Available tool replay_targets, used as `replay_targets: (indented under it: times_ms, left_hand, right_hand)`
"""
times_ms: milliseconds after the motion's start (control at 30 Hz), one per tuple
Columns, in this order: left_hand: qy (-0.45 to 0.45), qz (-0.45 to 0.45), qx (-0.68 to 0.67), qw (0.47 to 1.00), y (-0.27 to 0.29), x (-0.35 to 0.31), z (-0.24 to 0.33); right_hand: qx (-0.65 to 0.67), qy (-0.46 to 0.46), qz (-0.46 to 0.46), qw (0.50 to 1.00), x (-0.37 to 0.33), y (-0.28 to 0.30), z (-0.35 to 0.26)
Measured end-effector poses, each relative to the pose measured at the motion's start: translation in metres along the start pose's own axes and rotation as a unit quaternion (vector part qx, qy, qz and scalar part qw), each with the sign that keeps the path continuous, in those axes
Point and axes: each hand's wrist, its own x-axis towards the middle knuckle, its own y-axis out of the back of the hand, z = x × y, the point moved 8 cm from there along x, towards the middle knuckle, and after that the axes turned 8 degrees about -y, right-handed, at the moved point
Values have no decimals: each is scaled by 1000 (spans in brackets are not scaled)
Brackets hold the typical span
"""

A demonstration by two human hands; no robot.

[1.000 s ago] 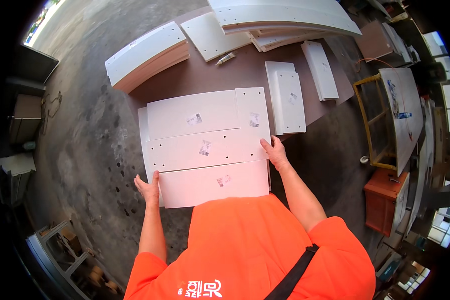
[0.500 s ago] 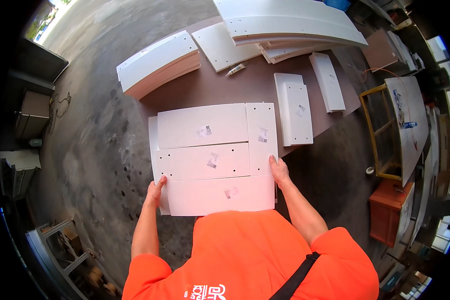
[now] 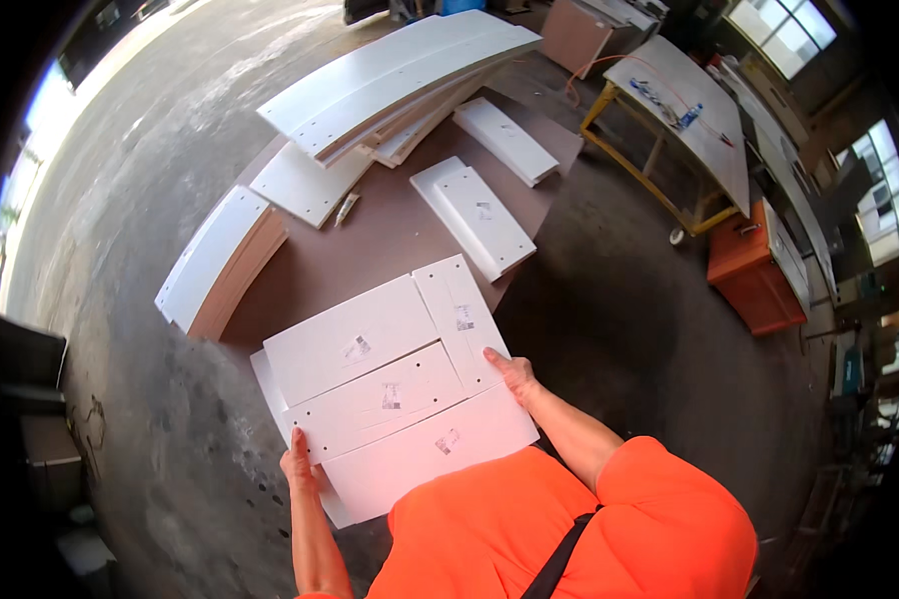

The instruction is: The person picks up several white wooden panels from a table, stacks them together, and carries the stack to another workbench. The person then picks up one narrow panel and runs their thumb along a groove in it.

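Against my body I carry a stack of white panels (image 3: 360,304) with small stickers and dark drilled holes on its top boards. My left hand (image 3: 297,461) grips its left edge, thumb on top, and my right hand (image 3: 512,376) grips its right edge the same way. The fingers under the boards are hidden. Beyond the stack lies a brown tabletop (image 3: 390,230), whose near edge the boards overlap in view; whether they touch it I cannot tell.
On the tabletop are a stack of curved white panels (image 3: 215,255), long curved panels (image 3: 400,85), a flat white panel (image 3: 305,185), two smaller panel piles (image 3: 474,220) and a small tube (image 3: 347,210). Farther right stand a yellow-framed table (image 3: 684,110) and a reddish-brown cabinet (image 3: 759,270).
My view has turned to the right, so the tabletop and its panels have shifted left in the picture. The carried stack now appears tilted; both hands keep their hold.
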Motion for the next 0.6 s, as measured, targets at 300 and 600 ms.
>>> replay_targets:
  times_ms: [300, 600]
  left_hand:
    - [-72, -159, 78, 982, -87, -36, 55]
    - [-150, -331, 304, 881, -289, -118, 36]
  right_hand:
    - [163, 71, 69, 982, -91, 91, 58]
    - [369, 155, 225, 888, -188, 233, 167]
